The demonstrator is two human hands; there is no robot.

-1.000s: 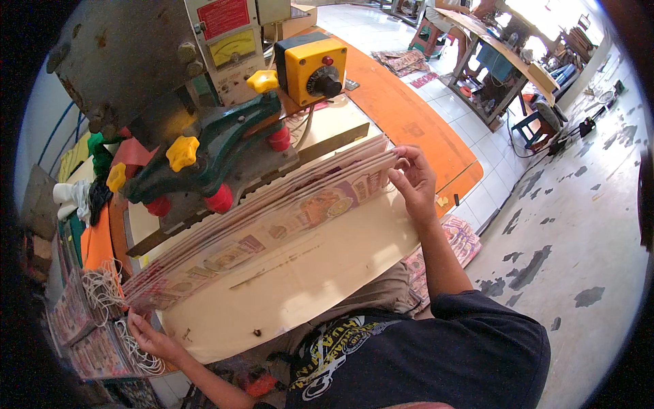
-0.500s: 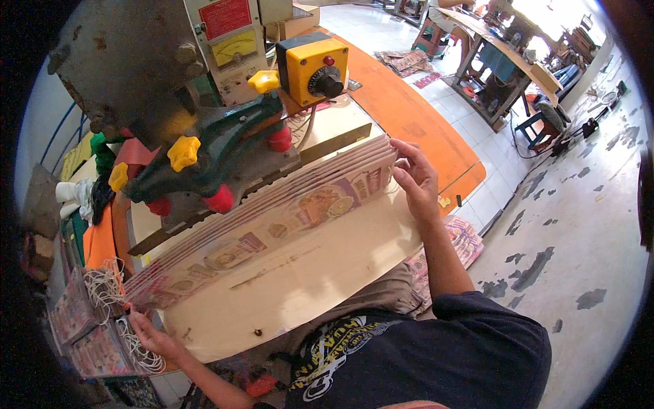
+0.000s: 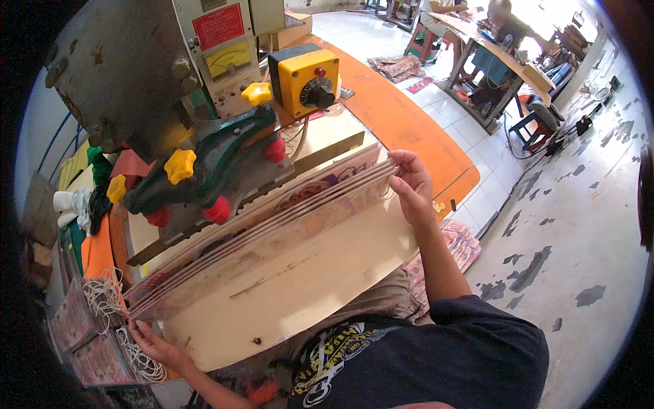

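A bundle of clear plastic sheets with colourful food prints [image 3: 300, 221] stands on edge, slanting across a pale board [image 3: 293, 286]. At its far right end, my right hand [image 3: 413, 187] pinches several of the sheets between thumb and fingers. My left hand [image 3: 153, 343] is closed at the bundle's lower left corner, its fingertips on the sheet edges. Behind the bundle, a press machine's long metal bar [image 3: 327, 155] runs alongside. Above that bar is a dark green bracket [image 3: 211, 163] with yellow star knobs and red supports. One printed sheet stands nearer the bar, apart from the held ones.
A yellow control box [image 3: 304, 80] with a black dial sits on the machine. White cords [image 3: 105, 296] and printed plastic packs [image 3: 102, 358] lie at the left. More printed sheets [image 3: 460, 245] are by my right elbow. People work at a far table [image 3: 507, 58].
The held sheets have tipped toward me, opening a gap to the sheet behind that shows its print. My right hand has shifted slightly down. My left hand stays at the corner.
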